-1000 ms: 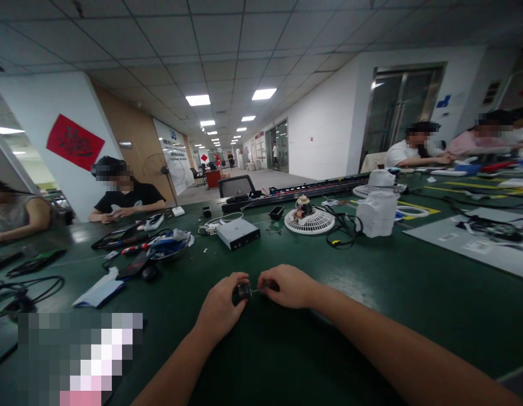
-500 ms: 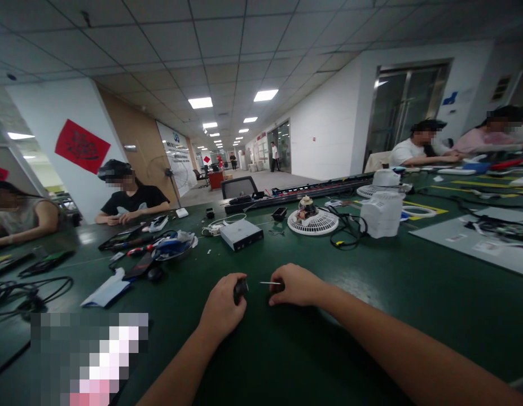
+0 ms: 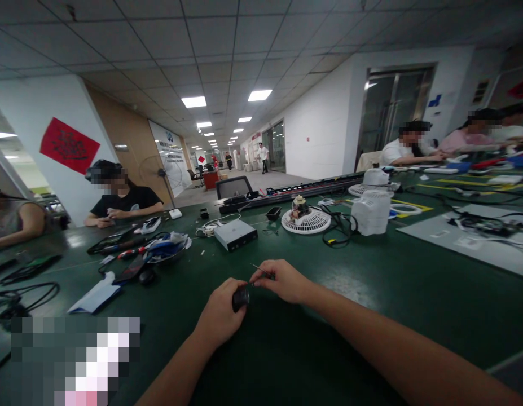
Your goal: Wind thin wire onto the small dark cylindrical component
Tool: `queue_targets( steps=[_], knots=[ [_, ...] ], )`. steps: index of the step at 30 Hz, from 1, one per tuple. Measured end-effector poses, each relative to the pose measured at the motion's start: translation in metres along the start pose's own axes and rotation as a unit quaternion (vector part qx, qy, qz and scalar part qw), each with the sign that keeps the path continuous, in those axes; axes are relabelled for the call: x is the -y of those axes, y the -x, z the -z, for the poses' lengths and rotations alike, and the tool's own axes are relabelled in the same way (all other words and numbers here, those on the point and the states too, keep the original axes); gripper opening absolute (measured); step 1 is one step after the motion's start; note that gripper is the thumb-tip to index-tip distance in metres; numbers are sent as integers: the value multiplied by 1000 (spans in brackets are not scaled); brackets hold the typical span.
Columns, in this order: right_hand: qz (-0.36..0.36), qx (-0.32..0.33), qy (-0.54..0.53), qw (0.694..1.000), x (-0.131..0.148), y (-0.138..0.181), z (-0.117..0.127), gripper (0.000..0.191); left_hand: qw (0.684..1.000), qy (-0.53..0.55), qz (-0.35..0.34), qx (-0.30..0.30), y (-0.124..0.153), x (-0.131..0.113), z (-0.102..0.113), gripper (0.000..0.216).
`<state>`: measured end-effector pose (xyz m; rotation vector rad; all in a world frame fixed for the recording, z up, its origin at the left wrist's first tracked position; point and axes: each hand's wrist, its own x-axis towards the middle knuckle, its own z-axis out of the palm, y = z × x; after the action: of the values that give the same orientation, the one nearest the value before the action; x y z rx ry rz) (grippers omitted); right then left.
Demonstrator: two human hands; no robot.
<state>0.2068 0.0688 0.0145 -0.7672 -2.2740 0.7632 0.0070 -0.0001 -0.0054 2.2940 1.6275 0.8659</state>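
Note:
Over the green tabletop, my left hand [image 3: 219,313] is closed round a small black cylindrical part [image 3: 240,299], its round end turned to the right. Just right of it, my right hand [image 3: 289,280] is closed on a thin metal rod-like tool [image 3: 261,269], whose tip points up and left; its exact kind I cannot make out. The right fingertips are close to the black part's upper edge. A tiny dark bit [image 3: 251,284] shows at those fingertips, too small to name.
Beyond my hands stand a metal disc drive [image 3: 236,232], a white fan grille with a motor [image 3: 306,221] and a white plastic housing [image 3: 371,213]. A blue-white sheet [image 3: 94,294], tools and cables lie to the left. A grey board [image 3: 464,237] is at right. Several people sit around the table.
My right hand has moved left, up to the black part. The metal tool has swung from level to slanting up and left. The whole view has shifted slightly.

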Motion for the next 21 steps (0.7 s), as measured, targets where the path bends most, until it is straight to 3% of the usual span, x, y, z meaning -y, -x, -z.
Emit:
queue_targets(
  steps=[4,10,13,17,21],
  knots=[
    [-14,32,-2,999,1,3,-5,13,999,17,-23,17,1,-5,4,20],
    [94,-9,72,993,6,6,-8,14,998,16,-60,17,3,-4,7,32],
    [66,-23,92,993,13,5,-7,12,998,-4,-58,9,4,-1,5,33],
    [-38,-13,106,994,15,3,-7,11,997,-26,-65,10,5,0,4,31],
    [-70,17,30,997,8,4,-10,15,997,-41,-67,5,4,-1,5,31]
  ],
)
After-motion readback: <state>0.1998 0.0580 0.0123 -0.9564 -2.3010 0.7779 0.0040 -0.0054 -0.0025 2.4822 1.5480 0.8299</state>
